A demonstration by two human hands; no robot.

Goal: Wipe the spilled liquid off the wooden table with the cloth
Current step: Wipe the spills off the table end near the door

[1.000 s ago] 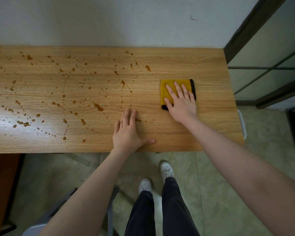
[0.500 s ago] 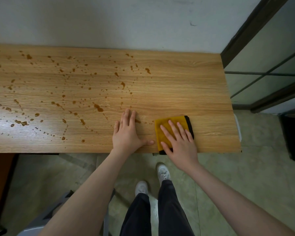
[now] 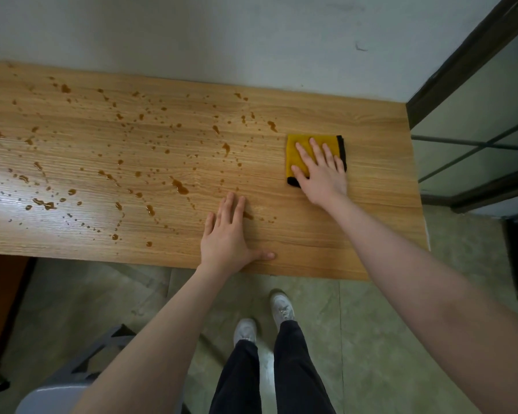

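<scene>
In the head view, the right hand (image 3: 322, 174) lies flat with straight fingers on the yellow cloth (image 3: 298, 153), pressing it on the table (image 3: 371, 204) near the far right corner. The left hand (image 3: 226, 237) rests open on the wood at the near edge. Brown drops of liquid (image 3: 178, 186) cover the middle and left part; a few small ones seem to lie just beside the left fingers.
</scene>
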